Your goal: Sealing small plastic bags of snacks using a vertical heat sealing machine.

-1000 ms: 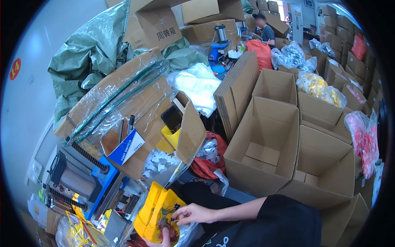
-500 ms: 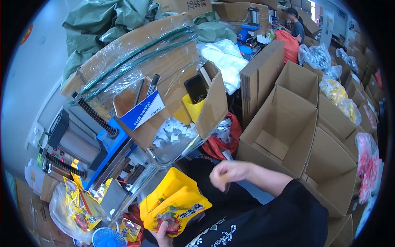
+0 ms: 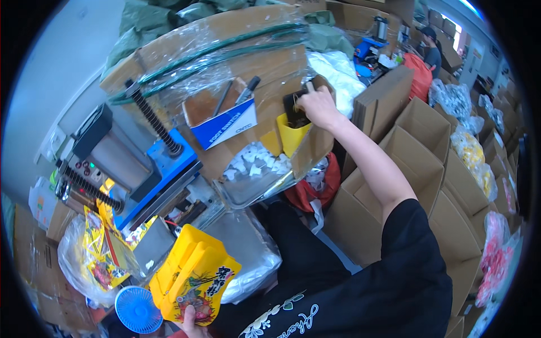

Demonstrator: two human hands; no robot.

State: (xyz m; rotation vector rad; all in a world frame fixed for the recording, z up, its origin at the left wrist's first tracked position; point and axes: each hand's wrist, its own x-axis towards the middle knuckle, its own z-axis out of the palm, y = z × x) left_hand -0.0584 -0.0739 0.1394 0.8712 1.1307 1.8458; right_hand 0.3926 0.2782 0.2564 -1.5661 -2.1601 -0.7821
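My left hand (image 3: 192,323) grips a stack of yellow printed pouches (image 3: 189,273) by its lower edge, thumb on the front. The pouches fan apart a little at the top. My right hand (image 3: 319,108) is stretched out to a yellow holder (image 3: 291,139) fixed inside a cut-open cardboard box (image 3: 270,70). Its curled fingers are beside the black phone (image 3: 293,115) standing in that holder, and thin yellowish loops show near them. What the fingertips hold, if anything, is too small to make out. White plastic pieces (image 3: 256,160) lie heaped left of the holder.
A blue press (image 3: 163,186) with spring-wound posts stands at left. A blue fan (image 3: 138,308) and a clear bag with yellow pouches (image 3: 101,265) are below it. Open cartons (image 3: 406,163) line the right, near a red bag (image 3: 318,183). Another person (image 3: 432,53) is far off.
My right hand has moved from before my chest up and away to the yellow holder and phone. The view has shifted; the pouches in my left hand now appear lower and further left.
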